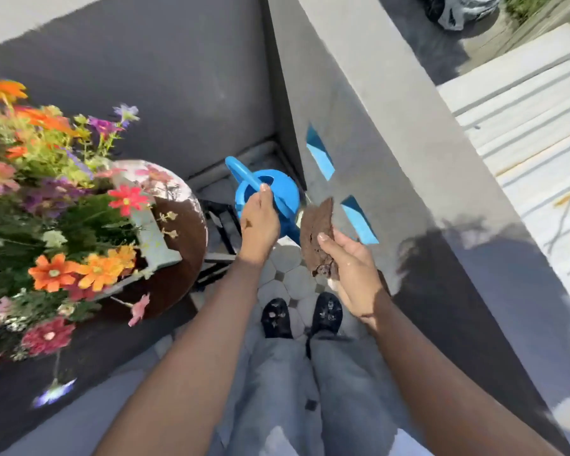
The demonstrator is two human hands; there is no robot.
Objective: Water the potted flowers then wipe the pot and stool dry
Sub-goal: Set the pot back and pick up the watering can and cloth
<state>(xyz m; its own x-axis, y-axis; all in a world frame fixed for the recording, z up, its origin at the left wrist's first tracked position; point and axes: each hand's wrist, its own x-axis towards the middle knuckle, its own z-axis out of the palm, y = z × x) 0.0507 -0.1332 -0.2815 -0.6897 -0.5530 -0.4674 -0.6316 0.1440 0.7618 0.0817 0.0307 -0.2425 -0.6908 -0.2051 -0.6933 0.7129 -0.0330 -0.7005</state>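
Grey balcony walls enclose the tiled floor (287, 258) where the left hand (259, 222) grips the blue watering can (270, 195) and the right hand (346, 261) holds a brown cloth (316, 232), so watering the potted flowers (56, 199) on the stool (185, 245) at the left seems next.

Sunlit balcony corner: grey walls (185, 77), parapet (408, 133) with blue slots (320, 153), octagon-tiled floor (293, 281); street (540, 143) and parked car (458, 8) below.
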